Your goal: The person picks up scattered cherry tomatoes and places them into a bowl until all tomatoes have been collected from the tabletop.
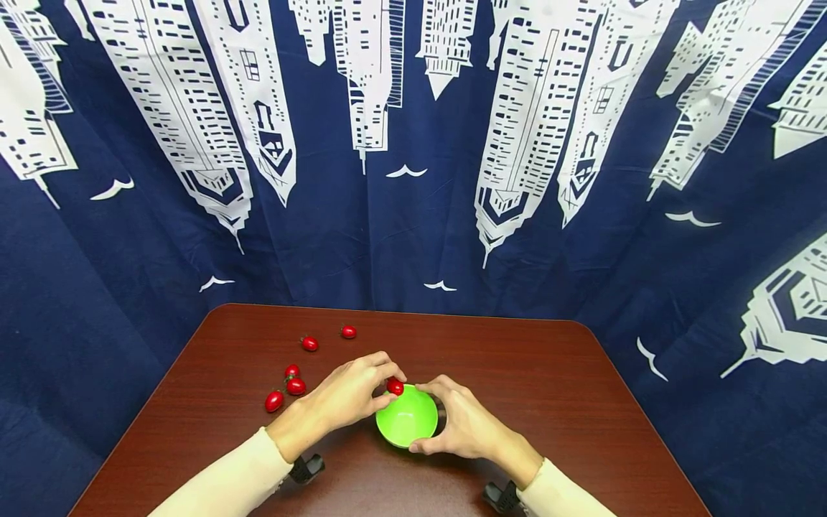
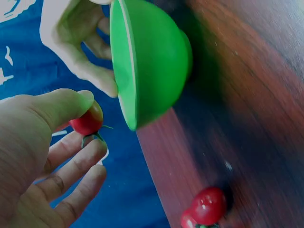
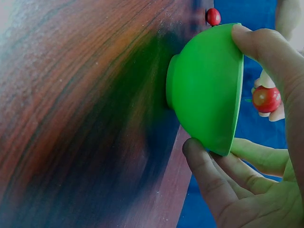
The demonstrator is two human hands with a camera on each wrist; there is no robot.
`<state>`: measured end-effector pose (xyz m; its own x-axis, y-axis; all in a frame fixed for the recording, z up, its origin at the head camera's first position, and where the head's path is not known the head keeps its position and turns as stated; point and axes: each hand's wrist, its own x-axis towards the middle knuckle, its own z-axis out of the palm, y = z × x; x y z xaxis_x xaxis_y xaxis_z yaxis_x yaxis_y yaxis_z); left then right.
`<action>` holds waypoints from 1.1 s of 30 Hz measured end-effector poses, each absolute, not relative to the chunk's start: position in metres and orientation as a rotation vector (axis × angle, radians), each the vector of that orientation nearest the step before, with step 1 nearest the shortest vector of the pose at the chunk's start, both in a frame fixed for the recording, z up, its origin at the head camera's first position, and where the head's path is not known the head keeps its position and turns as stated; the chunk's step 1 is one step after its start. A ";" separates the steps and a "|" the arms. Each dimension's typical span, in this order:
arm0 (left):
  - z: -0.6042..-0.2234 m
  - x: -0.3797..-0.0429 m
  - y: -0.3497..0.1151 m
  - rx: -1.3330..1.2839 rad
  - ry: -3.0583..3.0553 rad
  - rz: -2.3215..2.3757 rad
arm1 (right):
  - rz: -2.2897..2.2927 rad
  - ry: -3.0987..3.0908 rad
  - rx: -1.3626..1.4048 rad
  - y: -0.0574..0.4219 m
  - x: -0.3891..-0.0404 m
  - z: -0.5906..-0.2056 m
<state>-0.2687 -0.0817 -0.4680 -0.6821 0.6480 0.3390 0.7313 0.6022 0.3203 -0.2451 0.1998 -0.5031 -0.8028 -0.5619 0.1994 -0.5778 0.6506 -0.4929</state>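
A small red cherry tomato with a green stem is pinched between the thumb and fingers of my left hand, over the left rim of a bright green bowl. In the left wrist view the tomato shows beside the bowl's opening. My right hand grips the bowl by its rim from the right, thumb at the near side and fingers at the far side. The right wrist view has the bowl upright on its foot, with the thumb and fingertips at opposite edges. The bowl's visible inside holds nothing.
Several more cherry tomatoes lie on the brown wooden table to the left: one at the back, one near it, and a loose group with the nearest tomato. A dark blue curtain with white buildings hangs behind the table.
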 end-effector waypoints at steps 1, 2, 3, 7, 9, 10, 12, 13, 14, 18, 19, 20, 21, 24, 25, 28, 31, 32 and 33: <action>-0.468 -0.268 -0.080 -1.158 -2.637 -0.645 | 0.857 -2.826 0.976 0.200 -0.245 -0.503; -0.468 -0.267 -0.078 -1.170 -2.632 -0.631 | 0.856 -2.824 0.977 0.200 -0.245 -0.503; -0.468 -0.266 -0.076 -1.181 -2.627 -0.615 | 0.855 -2.822 0.978 0.200 -0.245 -0.503; -0.470 -0.263 -0.068 -1.229 -2.593 -0.537 | 0.872 -2.831 0.971 0.201 -0.245 -0.505; -0.471 -0.263 -0.064 -1.246 -2.577 -0.500 | 0.883 -2.833 0.970 0.201 -0.244 -0.505; -0.472 -0.263 -0.062 -1.252 -2.571 -0.485 | 0.886 -2.835 0.968 0.201 -0.244 -0.505; -0.473 -0.262 -0.060 -1.253 -2.566 -0.455 | 0.882 -2.832 0.968 0.200 -0.244 -0.505; -0.474 -0.262 -0.059 -1.253 -2.568 -0.447 | 0.880 -2.829 0.968 0.200 -0.244 -0.505; -0.474 -0.262 -0.058 -1.252 -2.571 -0.440 | 0.877 -2.827 0.969 0.200 -0.244 -0.505; -0.475 -0.262 -0.056 -1.245 -2.585 -0.427 | 0.878 -2.822 0.966 0.200 -0.244 -0.506; -0.475 -0.262 -0.055 -1.244 -2.589 -0.426 | 0.880 -2.822 0.965 0.200 -0.244 -0.506; -0.475 -0.262 -0.055 -1.242 -2.591 -0.422 | 0.880 -2.822 0.963 0.200 -0.244 -0.506; -0.475 -0.262 -0.056 -1.238 -2.596 -0.416 | 0.884 -2.821 0.963 0.200 -0.244 -0.506; -0.474 -0.261 -0.056 -1.217 -2.614 -0.411 | 0.894 -2.814 0.967 0.199 -0.244 -0.507; -0.475 -0.261 -0.057 -1.206 -2.621 -0.409 | 0.898 -2.811 0.970 0.199 -0.244 -0.507; -0.476 -0.260 -0.059 -1.173 -2.632 -0.418 | 0.903 -2.806 0.976 0.199 -0.244 -0.507; -0.477 -0.259 -0.062 -1.156 -2.633 -0.449 | 0.892 -2.808 0.973 0.199 -0.244 -0.506; -0.477 -0.259 -0.063 -1.151 -2.632 -0.460 | 0.888 -2.809 0.970 0.199 -0.243 -0.506; -0.478 -0.259 -0.065 -1.143 -2.635 -0.475 | 0.885 -2.810 0.969 0.199 -0.243 -0.505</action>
